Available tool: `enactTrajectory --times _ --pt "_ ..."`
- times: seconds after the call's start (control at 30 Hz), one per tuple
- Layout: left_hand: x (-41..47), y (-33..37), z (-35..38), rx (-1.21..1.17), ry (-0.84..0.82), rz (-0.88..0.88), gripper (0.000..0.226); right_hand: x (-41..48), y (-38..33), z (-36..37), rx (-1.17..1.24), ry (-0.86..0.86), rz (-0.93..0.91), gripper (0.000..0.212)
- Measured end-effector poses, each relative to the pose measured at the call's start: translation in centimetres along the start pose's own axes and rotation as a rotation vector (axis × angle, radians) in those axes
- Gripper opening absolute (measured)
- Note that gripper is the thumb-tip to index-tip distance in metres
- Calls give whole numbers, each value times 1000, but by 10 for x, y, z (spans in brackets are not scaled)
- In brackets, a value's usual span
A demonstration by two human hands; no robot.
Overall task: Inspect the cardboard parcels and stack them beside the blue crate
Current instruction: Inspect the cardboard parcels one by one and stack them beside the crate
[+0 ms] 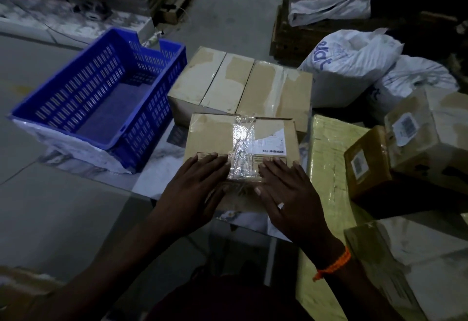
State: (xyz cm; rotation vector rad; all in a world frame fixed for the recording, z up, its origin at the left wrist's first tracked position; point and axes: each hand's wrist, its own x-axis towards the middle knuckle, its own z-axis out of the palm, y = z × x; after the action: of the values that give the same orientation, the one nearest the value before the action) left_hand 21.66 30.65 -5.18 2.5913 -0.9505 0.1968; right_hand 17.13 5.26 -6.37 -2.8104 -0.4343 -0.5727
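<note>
Your left hand [196, 184] and right hand [286, 189] lie spread flat on the near parcel [215, 135]; the blue crate [63, 115] sits to its left.

Landmark is the blue crate [101, 97]: its near left corner sits on something pale, and what that is cannot be told. Right of the crate, the near edge of the small parcel [240, 141] is covered by the left hand [195, 194] and right hand [288, 194], both flat on top. The print on its shipping label [271, 143] is too small to read. Behind it, the large parcel [240, 85] loses its near lower side behind the small one. Far right of the crate, the white sack [354, 59] shows only part of its blue lettering. Further right, a labelled box [425, 130] runs off the frame edge, its barcode blurred. Both forearms are cut by the bottom edge.
</note>
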Motion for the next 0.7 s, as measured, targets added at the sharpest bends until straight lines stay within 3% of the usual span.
enactTrajectory --times 0.37,0.47,0.6,0.7 --pt "-8 -1 11 -54 32 -28 51 1 -4 -5 80 -21 43 45" --pt "3 -4 3 -128 118 -53 43 10 4 -11 200 11 46 37" --pt "23 -11 -12 -285 343 -331 42 27 21 -28 410 118 421 41" --pt "39 -23 -18 -655 243 -617 45 48 38 -32 748 -30 768 36"
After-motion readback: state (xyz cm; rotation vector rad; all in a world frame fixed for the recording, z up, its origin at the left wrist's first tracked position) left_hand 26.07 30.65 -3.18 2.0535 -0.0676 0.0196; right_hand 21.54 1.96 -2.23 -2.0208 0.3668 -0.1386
